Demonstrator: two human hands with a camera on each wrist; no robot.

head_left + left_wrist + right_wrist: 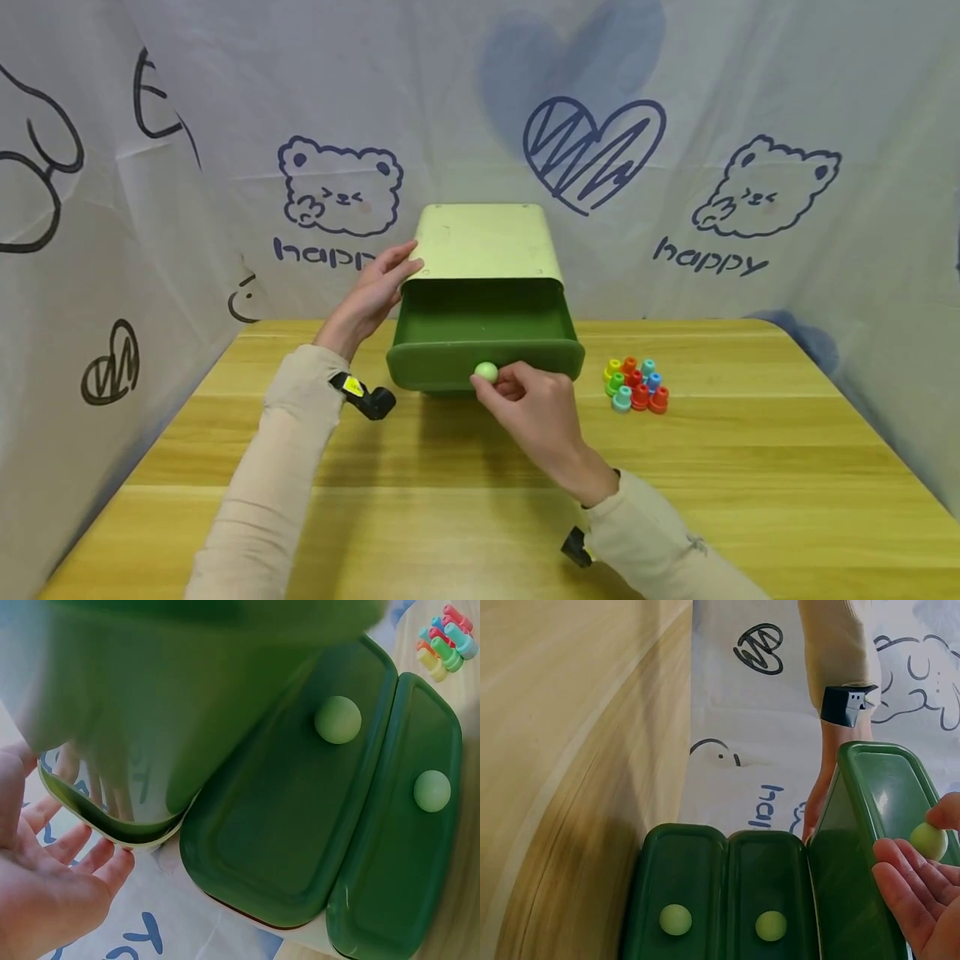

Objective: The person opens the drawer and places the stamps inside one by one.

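A pale green drawer cabinet (483, 237) stands on the table, its dark green top drawer (431, 368) pulled out, with a bare green interior in the head view. My right hand (542, 412) pinches that drawer's round light green knob (486, 371) between thumb and fingers. At the cabinet's left side, my left hand (369, 293) rests with fingers extended along the upper edge. In the left wrist view its fingertips touch the cabinet's rim (142, 841). Two lower drawers show closed in the right wrist view, the middle drawer (769, 862) and the bottom drawer (681, 859), each with a round knob.
Several small coloured plastic pegs (637, 380) stand grouped on the wooden table (480, 517), right of the cabinet. Behind the table hangs a white cloth (465, 100) with bear and heart drawings. A black wrist camera (367, 398) sits at the left cuff.
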